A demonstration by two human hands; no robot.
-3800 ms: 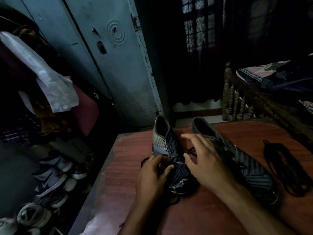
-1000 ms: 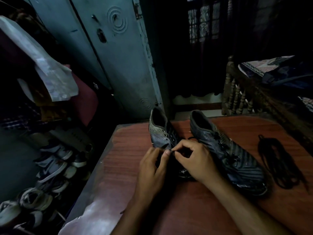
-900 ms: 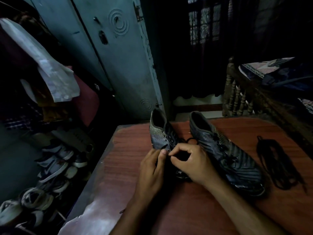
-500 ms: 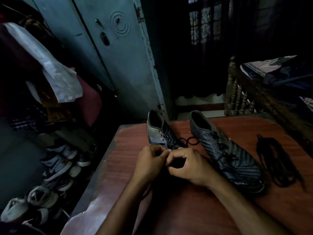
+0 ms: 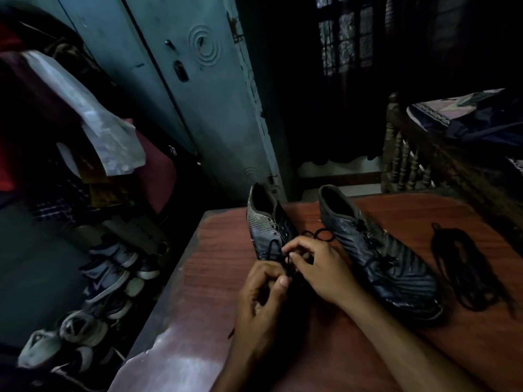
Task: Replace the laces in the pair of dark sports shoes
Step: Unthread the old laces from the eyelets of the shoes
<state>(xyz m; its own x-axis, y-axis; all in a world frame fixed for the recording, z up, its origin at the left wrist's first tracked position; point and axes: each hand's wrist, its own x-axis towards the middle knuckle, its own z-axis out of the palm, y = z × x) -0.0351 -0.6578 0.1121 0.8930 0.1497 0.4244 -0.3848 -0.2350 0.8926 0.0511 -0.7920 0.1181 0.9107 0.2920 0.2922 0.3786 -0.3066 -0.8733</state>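
Note:
Two dark striped sports shoes stand on the red-brown table point(image 5: 215, 273), heels away from me. My hands cover the toe half of the left shoe point(image 5: 267, 224). My left hand point(image 5: 260, 295) pinches its black lace point(image 5: 287, 263) between thumb and curled fingers. My right hand point(image 5: 317, 267) pinches the same lace just above, fingers curled over the tongue. A loop of lace point(image 5: 321, 234) lies between the shoes. The right shoe point(image 5: 379, 258) lies laced and untouched. A loose bundle of black laces point(image 5: 464, 267) rests at the right.
A blue metal cupboard point(image 5: 198, 94) rises behind the table. Left of the table, several sneakers point(image 5: 104, 278) are piled on the floor below hanging clothes. A carved wooden bed frame point(image 5: 410, 162) with bedding stands at the right. The table's left edge is chipped.
My hands went from spread over the left shoe to pinching its lace together. Since half a second ago my left hand has dropped lower, toward me, with the lace.

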